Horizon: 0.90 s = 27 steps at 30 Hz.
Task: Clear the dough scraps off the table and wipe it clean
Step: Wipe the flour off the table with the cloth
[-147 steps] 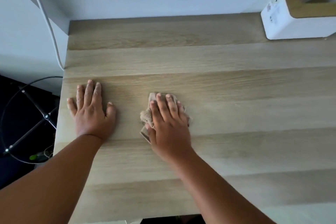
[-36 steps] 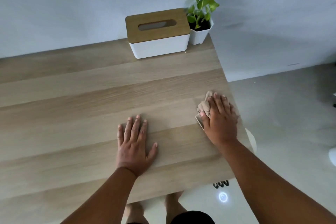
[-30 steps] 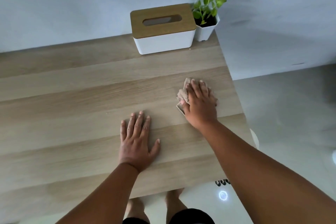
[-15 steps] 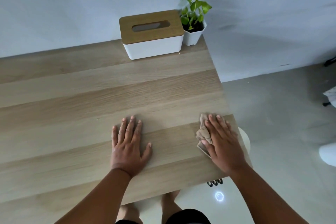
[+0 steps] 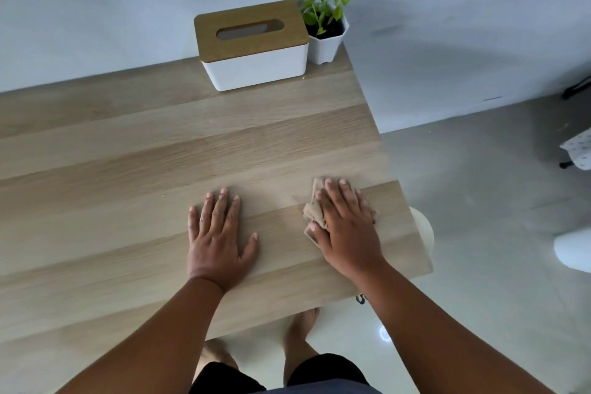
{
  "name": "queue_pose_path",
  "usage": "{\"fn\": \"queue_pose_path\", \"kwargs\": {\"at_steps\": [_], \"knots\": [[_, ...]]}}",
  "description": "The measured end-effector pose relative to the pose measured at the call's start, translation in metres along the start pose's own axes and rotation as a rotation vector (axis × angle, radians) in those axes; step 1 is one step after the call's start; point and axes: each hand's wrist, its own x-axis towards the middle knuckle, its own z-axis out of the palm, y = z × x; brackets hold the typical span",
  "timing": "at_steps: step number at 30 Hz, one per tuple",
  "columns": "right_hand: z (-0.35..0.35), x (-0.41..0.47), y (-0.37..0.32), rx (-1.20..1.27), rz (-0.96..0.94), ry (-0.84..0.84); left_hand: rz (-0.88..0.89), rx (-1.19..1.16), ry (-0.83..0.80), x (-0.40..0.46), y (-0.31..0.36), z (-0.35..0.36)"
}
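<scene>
Both hands flat on the table (image 5: 134,169): left hand (image 5: 220,240) just bracing, holding nothing; right hand (image 5: 345,227) pressing the cloth (image 5: 315,213), fingers straight. Cloth near the right edge, close to the near-right corner. Unwiped-looking stretch lying far and left, so probably sweeping that way next.

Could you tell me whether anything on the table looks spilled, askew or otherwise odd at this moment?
Nothing stands out. The tissue box and potted plant stand upright at the back, and the right hand presses a crumpled cloth flat.
</scene>
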Motion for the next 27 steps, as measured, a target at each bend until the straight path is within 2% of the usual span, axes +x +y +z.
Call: {"fn": "queue_pose_path", "kwargs": {"at_steps": [3,6,12,21,27], "knots": [[0.001,-0.037,0.018,-0.023,-0.145,0.006,0.001,-0.011,0.005,0.000,-0.001,0.000],[-0.007,-0.062,0.049,-0.054,-0.182,0.010,-0.002,-0.027,0.003,0.000,0.000,-0.002],[-0.023,-0.083,0.079,-0.070,-0.078,0.020,-0.014,-0.044,-0.004,0.000,0.003,-0.006],[-0.029,-0.082,0.071,-0.046,-0.043,-0.006,-0.010,-0.042,-0.014,0.000,0.002,-0.007],[-0.046,-0.076,0.052,0.038,0.087,-0.060,-0.030,-0.102,-0.077,0.001,0.006,-0.019]]}}
